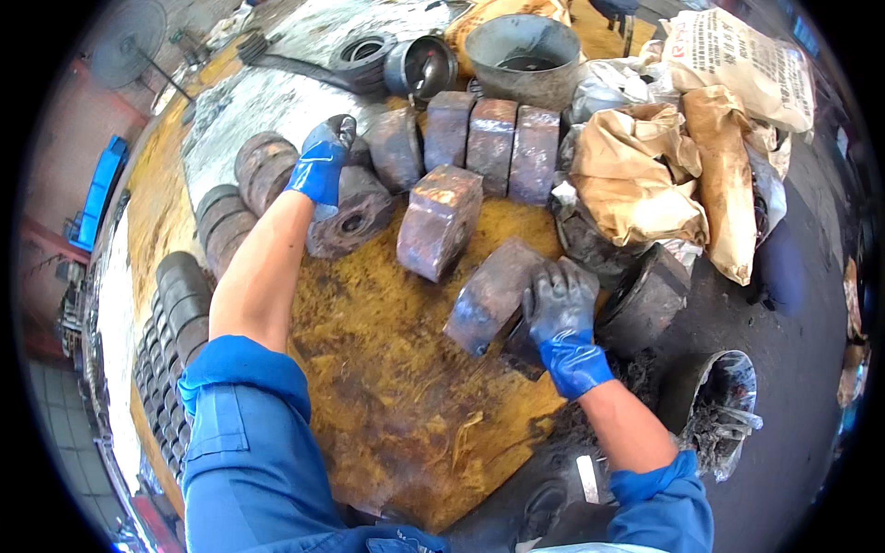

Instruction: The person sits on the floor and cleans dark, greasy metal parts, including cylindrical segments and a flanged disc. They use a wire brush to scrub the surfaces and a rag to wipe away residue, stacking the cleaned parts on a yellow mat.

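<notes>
My left hand, in a blue and grey coated glove, is stretched out at the far left. Its fingers look curled, and what they hold, if anything, is hidden. Just beside and below it lies a thick rusty metal block with a round hole. My right hand, gloved the same way, has its fingers bent over the right end of a tilted metal block. Another heavy block stands between my hands. Several similar blocks stand in a row behind it.
Rows of dark round metal pieces line the left side of the yellow, stained worktop. At the back stand a metal bucket and ring-shaped parts. Crumpled brown paper bags lie right, above a debris-filled container.
</notes>
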Demonstrator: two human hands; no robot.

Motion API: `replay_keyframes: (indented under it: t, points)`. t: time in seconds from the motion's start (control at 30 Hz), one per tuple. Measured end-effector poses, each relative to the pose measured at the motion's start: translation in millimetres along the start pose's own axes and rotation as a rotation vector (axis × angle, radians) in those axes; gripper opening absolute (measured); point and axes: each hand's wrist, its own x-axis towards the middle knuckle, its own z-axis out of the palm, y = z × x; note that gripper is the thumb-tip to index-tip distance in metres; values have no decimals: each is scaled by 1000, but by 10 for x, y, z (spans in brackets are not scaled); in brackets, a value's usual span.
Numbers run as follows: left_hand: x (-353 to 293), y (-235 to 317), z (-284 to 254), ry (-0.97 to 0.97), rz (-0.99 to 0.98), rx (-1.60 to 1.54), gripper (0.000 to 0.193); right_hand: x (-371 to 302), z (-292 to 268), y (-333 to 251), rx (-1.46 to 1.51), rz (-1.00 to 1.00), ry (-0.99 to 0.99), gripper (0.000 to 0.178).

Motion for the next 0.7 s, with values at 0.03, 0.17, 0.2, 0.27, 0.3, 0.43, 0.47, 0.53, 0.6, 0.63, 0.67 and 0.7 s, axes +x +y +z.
replay_keyframes:
  t: [0.03, 0.17, 0.2, 0.27, 0.3, 0.43, 0.47, 0.53, 0.6, 0.63, 0.67, 0.7]
  points:
    - [-174, -83, -106, 9, 18, -84, 46, -3, 12, 8, -16, -5, 22, 36]
    - [-1125, -648, -449, 152, -93, 23, 46, -16, 82, -6, -51, -47, 52, 36]
    - [-1390, -742, -516, 110, -282, 88, 51, -16, 131, 0, -36, -57, 59, 37]
    - [-1842, -868, -515, 174, -404, 50, 56, -119, 493, 377, -26, -34, 145, 37]
    - [-2191, -1076, -619, 209, -488, 70, 59, -76, 420, 239, -8, -32, 79, 36]
    - [-3061, -1158, -879, 269, -732, 334, 70, -8, 35, 41, -34, -76, 69, 33]
    - [-3247, -1351, -1085, 204, -888, 322, 77, -2, 41, -5, -43, -102, 71, 32]
    - [-3441, -1492, -1299, 280, -760, 463, 81, -3, 57, -4, -83, -126, 88, 31]
    - [-3550, -1626, -1478, 230, -621, 654, 88, -20, 112, -20, -99, -144, 116, 32]
    - [-3522, -1694, -1525, 186, -586, 693, 89, -8, 130, -10, -81, -153, 116, 32]
    - [-3425, -1661, -1532, 136, -545, 724, 90, -6, 160, 24, -71, -156, 110, 32]
    - [-3299, -1620, -1556, 86, -502, 756, 90, -5, 180, 52, -59, -158, 105, 32]
